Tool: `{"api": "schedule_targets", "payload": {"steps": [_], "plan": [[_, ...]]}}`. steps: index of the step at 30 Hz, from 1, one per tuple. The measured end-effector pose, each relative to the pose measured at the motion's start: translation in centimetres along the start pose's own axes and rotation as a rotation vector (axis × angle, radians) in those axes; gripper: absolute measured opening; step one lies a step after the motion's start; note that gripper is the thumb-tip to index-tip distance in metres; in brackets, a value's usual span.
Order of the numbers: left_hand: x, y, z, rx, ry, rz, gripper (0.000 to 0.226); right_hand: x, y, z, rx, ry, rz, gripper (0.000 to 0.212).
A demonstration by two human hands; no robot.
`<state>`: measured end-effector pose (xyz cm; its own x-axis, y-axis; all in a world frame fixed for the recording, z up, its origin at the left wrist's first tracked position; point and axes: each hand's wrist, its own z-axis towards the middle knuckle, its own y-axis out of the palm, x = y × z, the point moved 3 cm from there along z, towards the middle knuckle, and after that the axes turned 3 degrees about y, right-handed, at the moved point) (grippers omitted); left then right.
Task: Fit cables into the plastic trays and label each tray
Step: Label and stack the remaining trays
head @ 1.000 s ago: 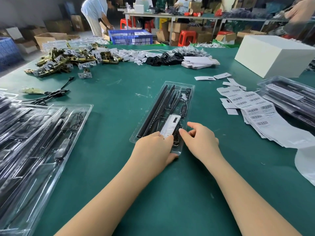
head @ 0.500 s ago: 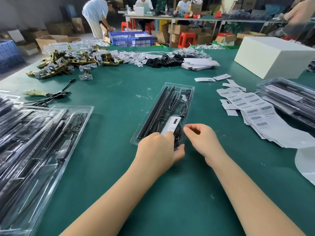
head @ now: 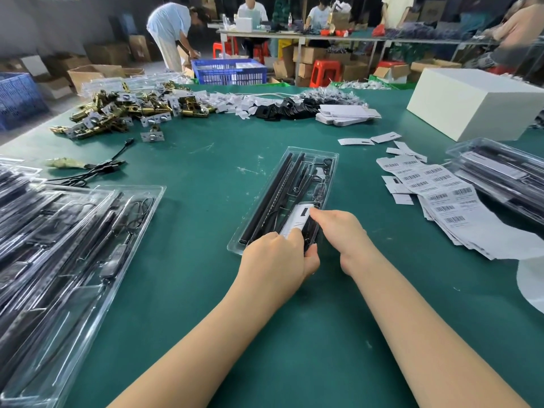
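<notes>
A: Item: tray [head: 329, 160], clear plastic, mid-counter [head: 206, 178], right in front of you. Status?

B: Filled. Black rods and a coiled cable [head: 297, 187] already sit in its channels. A white label [head: 297, 220] lies over the near end, and your hands are on it, so I judge you are at the labelling step for this tray.

A: Stock done, stock left?

B: To your right, a stack of closed trays [head: 500, 172] with a label strip visible on top: likely finished. To your left, a bigger pile of trays [head: 73, 245] holding black parts; whether those carry labels, I cannot tell. Barcode label sheets [head: 441, 195] lie fanned between your tray and the right stack, so plenty remains.

A: Left hand [head: 276, 260]?

B: Knuckles up, fingers curled over the tray's near end, tips on the label's near edge. Whether they pinch it or only press, I cannot tell.

A: Right hand [head: 344, 234]?

B: Loosely curled, one finger stretched forward with its tip on the label's far end. It grips nothing; it reads as pressing the label flat.
</notes>
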<state>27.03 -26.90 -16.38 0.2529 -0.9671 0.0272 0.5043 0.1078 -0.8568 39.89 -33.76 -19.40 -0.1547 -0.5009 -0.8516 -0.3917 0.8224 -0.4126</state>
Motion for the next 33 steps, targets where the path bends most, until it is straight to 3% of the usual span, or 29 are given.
{"api": "schedule_targets", "payload": {"steps": [3,12,19,27,33], "plan": [[0.0,-0.1,0.0,-0.001,-0.002,-0.010,0.039,-0.3,0.3,0.4,-0.072,0.010,0.079,0.013],[0.0,0.0,0.0,-0.019,0.001,-0.022,0.035,-0.3,0.6,1.0,-0.164,0.056,-0.020,0.033],[0.0,0.2,-0.1,0.002,0.007,-0.030,0.030,0.3,0.6,0.8,-0.002,0.107,0.101,0.026],[0.0,-0.2,-0.1,0.000,-0.007,-0.007,0.033,0.5,0.5,0.7,-0.013,0.043,0.173,0.031],[-0.1,-0.2,-0.2,-0.018,0.003,-0.026,0.035,0.5,0.1,1.1,-0.123,0.030,0.189,0.025]]}}
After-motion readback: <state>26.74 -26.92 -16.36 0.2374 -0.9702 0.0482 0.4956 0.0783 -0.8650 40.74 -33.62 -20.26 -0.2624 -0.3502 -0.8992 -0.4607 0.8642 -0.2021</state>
